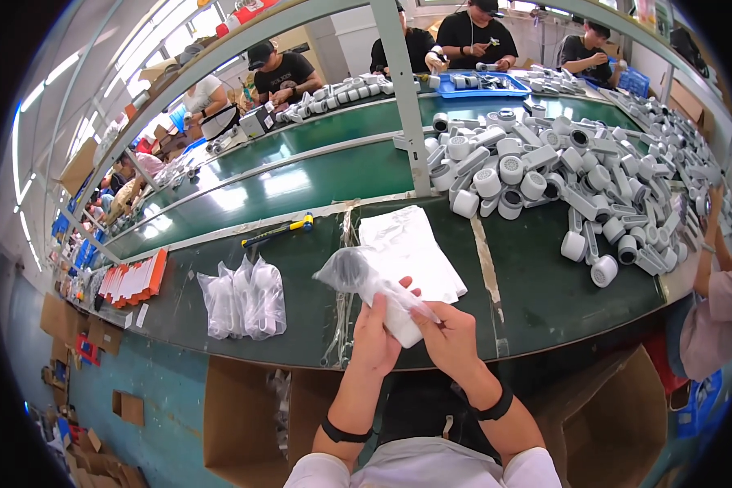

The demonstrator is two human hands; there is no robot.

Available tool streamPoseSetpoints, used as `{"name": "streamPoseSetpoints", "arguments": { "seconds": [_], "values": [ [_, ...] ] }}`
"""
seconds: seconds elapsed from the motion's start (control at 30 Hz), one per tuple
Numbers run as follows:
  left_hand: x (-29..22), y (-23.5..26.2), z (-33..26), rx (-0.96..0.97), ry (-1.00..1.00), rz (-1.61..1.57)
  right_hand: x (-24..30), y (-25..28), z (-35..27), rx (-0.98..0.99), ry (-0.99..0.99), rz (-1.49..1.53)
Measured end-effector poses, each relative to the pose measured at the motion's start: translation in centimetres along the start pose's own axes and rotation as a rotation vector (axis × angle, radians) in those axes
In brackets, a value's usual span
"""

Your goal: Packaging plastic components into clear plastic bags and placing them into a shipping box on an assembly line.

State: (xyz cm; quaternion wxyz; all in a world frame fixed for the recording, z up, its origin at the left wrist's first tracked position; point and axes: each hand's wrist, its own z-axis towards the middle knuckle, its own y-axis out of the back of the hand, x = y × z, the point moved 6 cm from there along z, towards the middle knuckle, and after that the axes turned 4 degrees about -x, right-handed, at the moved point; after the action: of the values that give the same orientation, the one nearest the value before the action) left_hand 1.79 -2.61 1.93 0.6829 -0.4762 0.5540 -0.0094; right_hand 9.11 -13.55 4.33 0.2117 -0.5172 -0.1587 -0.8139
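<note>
I see my left hand [376, 333] and right hand [451, 333] both clenched on a white part in a clear plastic bag [374, 289], held over the near edge of the green table [537, 285].

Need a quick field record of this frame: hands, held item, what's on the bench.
left hand: grips the bagged white part from the left
right hand: grips the lower end of the same part
held item: white part in clear plastic bag
surface: dark green bench
left of hands: loose clear bags
behind hands: stack of flat white bags
right: pile of white parts
far left: yellow-and-blue tool
</note>
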Motion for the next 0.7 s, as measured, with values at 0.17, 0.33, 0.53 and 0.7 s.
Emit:
{"name": "streamPoseSetpoints", "arguments": {
  "seconds": [0.17,0.33,0.53,0.7],
  "values": [
    [0.0,0.3,-0.1,0.037,0.101,0.021,-0.4,0.9,0.6,-0.005,-0.031,0.086],
    [-0.1,0.7,0.4,-0.020,0.147,-0.077,-0.6,2.2,0.4,-0.090,0.111,-0.049],
    [-0.3,0.1,0.4,0.019,0.119,-0.111,-1.4,2.0,-0.6,-0.131,-0.126,0.120],
    [-1.5,-0.3,0.3,-0.062,-0.025,0.018,-0.6,3.4,-1.1,-0.341,0.013,0.036]
  ]
}}
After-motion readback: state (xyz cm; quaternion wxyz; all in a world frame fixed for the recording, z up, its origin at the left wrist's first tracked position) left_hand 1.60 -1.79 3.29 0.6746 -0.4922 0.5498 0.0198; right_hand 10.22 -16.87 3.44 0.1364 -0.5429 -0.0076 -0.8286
